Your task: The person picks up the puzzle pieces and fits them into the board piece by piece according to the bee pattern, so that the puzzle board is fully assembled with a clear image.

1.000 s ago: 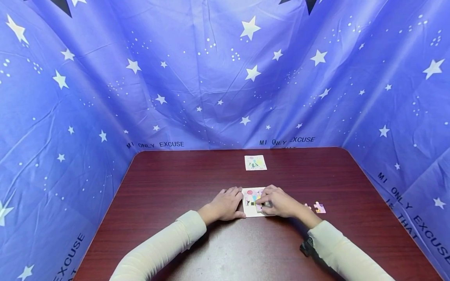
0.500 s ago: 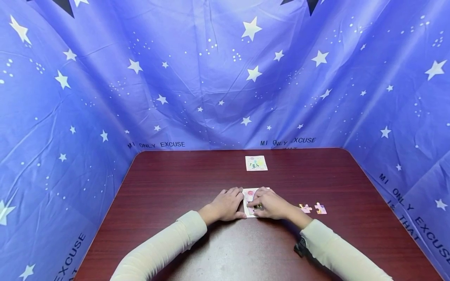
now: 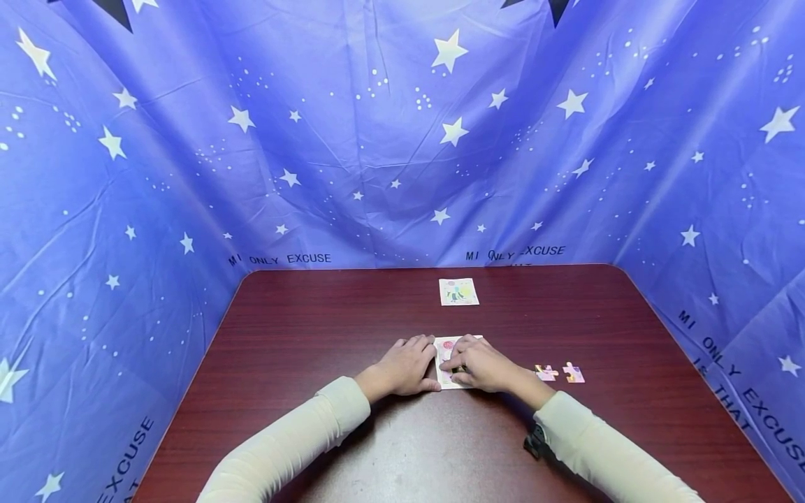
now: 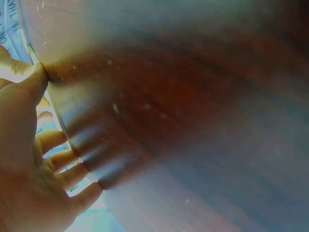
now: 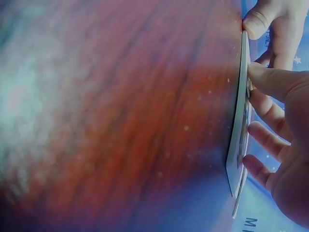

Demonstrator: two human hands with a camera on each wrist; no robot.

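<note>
A white-bordered puzzle board (image 3: 448, 385) with a coloured picture lies on the dark red table, partly covered by my right hand (image 3: 483, 363). In the right wrist view that hand's thumb and index finger pinch a small puzzle piece (image 5: 249, 88) right at the board's surface; its other fingertips rest along the board. My left hand (image 3: 409, 365) lies spread at the board's left side, its thumb at the near left corner and its fingers loosely extended. The left wrist view shows these fingertips (image 4: 94, 189) reaching down to the table.
To the right of the board lie two loose puzzle pieces, one pink and yellow (image 3: 546, 372) and one pink and purple (image 3: 573, 372). A square picture card (image 3: 458, 292) lies farther back. A blue star-printed curtain (image 3: 390, 140) surrounds the table (image 3: 327, 307).
My right hand has slid left across the board with the puzzle piece, then nearly stopped, uncovering more of the loose pieces at right. The left hand has stayed in place.
</note>
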